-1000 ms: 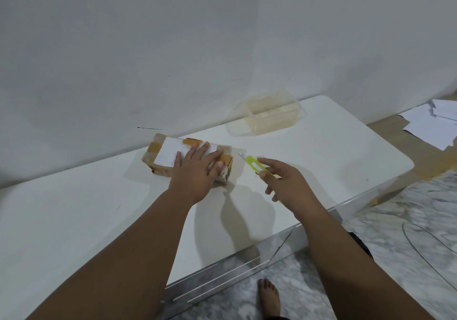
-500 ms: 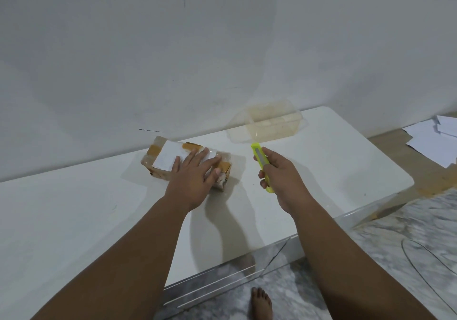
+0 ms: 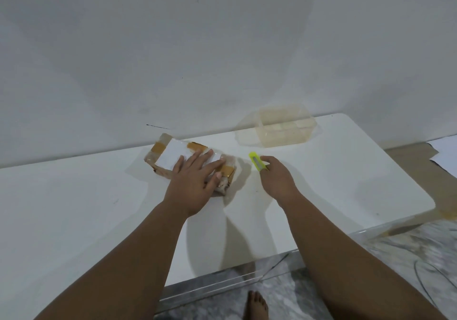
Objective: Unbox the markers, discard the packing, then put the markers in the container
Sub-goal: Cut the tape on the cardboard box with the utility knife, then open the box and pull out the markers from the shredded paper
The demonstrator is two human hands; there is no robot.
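Observation:
A taped parcel point(image 3: 170, 154), wrapped in clear plastic with brown tape and a white label, lies on the white table point(image 3: 74, 208) near the wall. My left hand point(image 3: 195, 183) rests flat on its right half, fingers spread, pressing it down. Just right of the parcel, my right hand point(image 3: 277, 178) grips a yellow-green utility knife point(image 3: 257, 162), whose tip points away toward the wall. A clear plastic container point(image 3: 284, 127) stands empty at the back right of the table. No markers are visible.
The white wall runs right behind the table. The table's front edge is transparent, with marble floor and my bare foot point(image 3: 256, 305) below. White paper sheets point(image 3: 442, 151) lie on the floor at the far right.
My right hand turned the knife from pointing left at the parcel to pointing away, and shifted slightly nearer the parcel. My left hand stayed on the parcel.

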